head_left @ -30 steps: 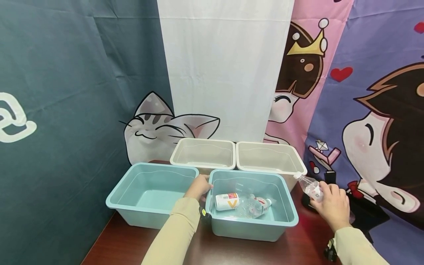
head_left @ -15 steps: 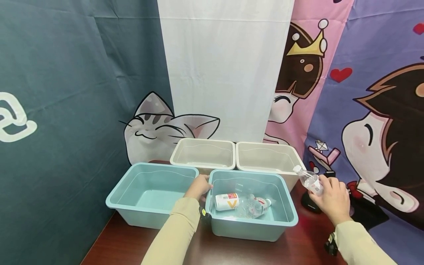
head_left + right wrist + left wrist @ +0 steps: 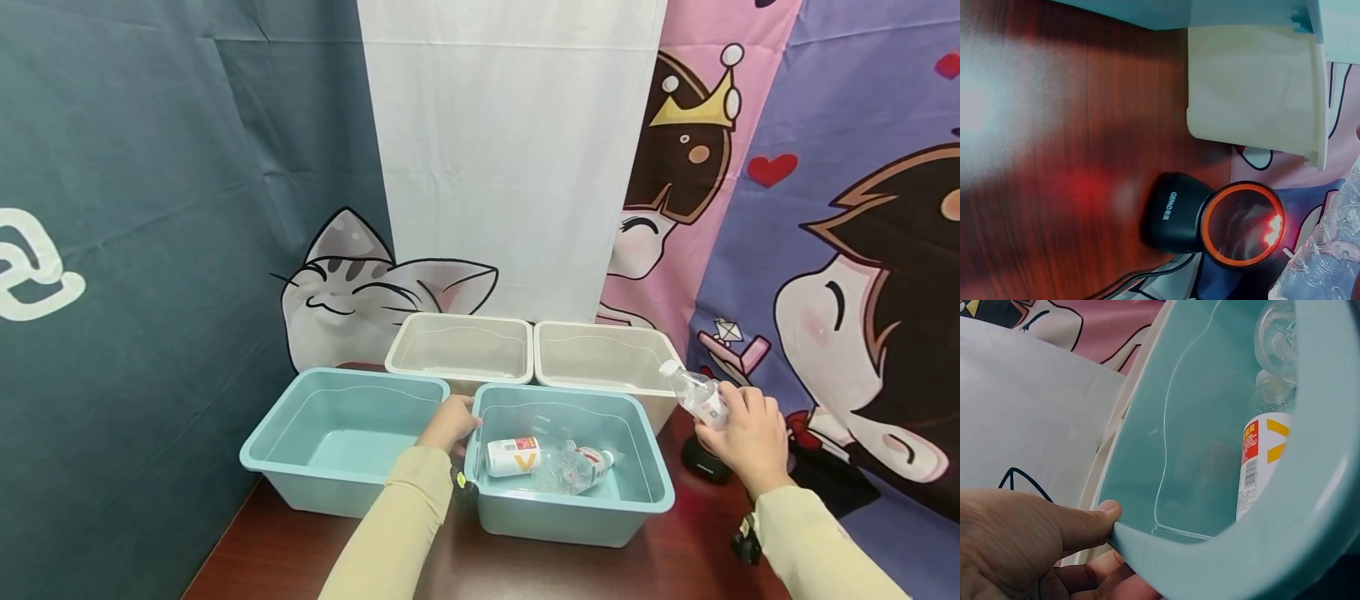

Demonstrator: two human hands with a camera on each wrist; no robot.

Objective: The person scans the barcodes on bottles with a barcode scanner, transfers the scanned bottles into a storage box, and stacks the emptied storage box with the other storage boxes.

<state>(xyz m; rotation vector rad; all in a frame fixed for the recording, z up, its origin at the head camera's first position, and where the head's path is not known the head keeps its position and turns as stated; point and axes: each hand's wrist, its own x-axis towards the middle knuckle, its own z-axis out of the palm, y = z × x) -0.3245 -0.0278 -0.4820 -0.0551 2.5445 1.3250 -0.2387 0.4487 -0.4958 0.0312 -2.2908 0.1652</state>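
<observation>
My left hand (image 3: 448, 427) grips the left rim of the right-hand blue bin (image 3: 647, 492), thumb on top and fingers under the edge, as the left wrist view shows. Inside that bin lie a clear bottle with a white and yellow label (image 3: 513, 457) and another clear bottle (image 3: 581, 469), partly overlapping. To the right, my right hand (image 3: 746, 437) holds a clear plastic bottle (image 3: 697, 396) in the air, tilted with its white cap up and to the left. Only part of this bottle appears at the right edge of the right wrist view.
A second blue bin (image 3: 345, 479) stands to the left. Behind are two cream bins, one left (image 3: 461, 321) and one right (image 3: 600, 329). Below the held bottle, a black scanner (image 3: 1175, 212) with an orange ring and red light stands on the brown table (image 3: 1054, 144), its cable trailing.
My right hand has risen slightly, lifting the bottle up and a little left, which uncovers more of the scanner. The left hand stays on the rim, and the bins have not moved.
</observation>
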